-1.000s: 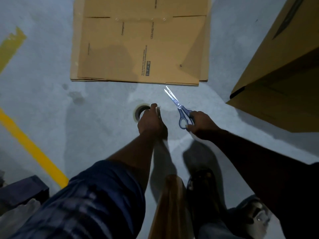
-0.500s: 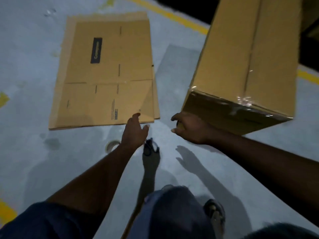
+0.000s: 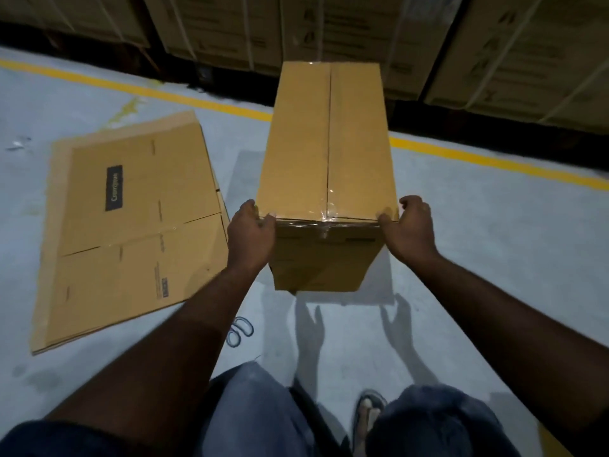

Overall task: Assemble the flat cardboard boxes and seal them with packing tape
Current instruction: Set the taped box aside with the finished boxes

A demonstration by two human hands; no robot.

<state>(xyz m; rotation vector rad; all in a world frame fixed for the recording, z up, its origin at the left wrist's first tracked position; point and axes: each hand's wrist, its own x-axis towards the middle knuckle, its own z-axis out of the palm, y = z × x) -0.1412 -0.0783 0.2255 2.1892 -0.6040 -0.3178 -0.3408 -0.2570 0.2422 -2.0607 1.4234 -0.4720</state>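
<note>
An assembled cardboard box (image 3: 326,143), its top seam closed with clear tape, is held up off the floor in the middle of the head view. My left hand (image 3: 251,235) grips its near left corner and my right hand (image 3: 410,225) grips its near right corner. A stack of flat cardboard boxes (image 3: 131,225) lies on the grey floor to the left. The blue-handled scissors (image 3: 240,331) rest on the floor beside my left forearm, their blades hidden by the arm. The tape roll is out of sight.
Strapped stacks of cartons (image 3: 362,34) line the far side behind a yellow floor line (image 3: 494,159). My knees and a sandalled foot (image 3: 369,410) fill the bottom edge. Grey floor (image 3: 494,258) stretches to the right of the box.
My hands let go of the tape roll and the scissors, which now lie on the floor. Both hands moved to the taped box and lifted it; the view tilted up.
</note>
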